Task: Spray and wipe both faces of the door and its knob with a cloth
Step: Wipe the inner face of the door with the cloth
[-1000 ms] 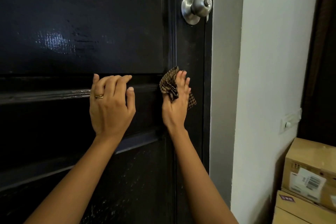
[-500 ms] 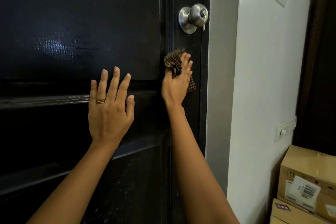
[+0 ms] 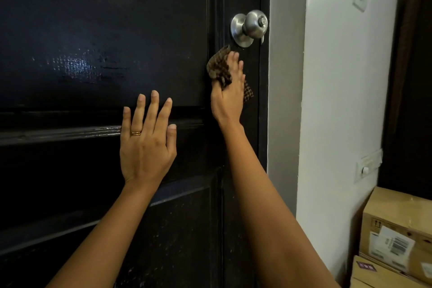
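A glossy black panelled door (image 3: 98,30) fills the left of the view, with wet streaks shining on its upper panel. Its silver round knob (image 3: 253,24) sits near the right edge. My right hand (image 3: 228,96) holds a brown checked cloth (image 3: 219,68) against the door's stile just below the knob. The fingers point up and lie flat, and the cloth bunches over the thumb side. My left hand (image 3: 147,145) rests flat on the door's middle rail with fingers spread, a gold ring on one finger.
A grey door frame (image 3: 285,77) and a white wall (image 3: 339,77) stand right of the door, with a switch plate (image 3: 368,167) low on the wall. Cardboard boxes (image 3: 397,236) are stacked at the bottom right corner.
My right hand slid the cloth up the stile from the middle rail's height to just under the knob. My left hand's fingers straightened and spread on the rail.
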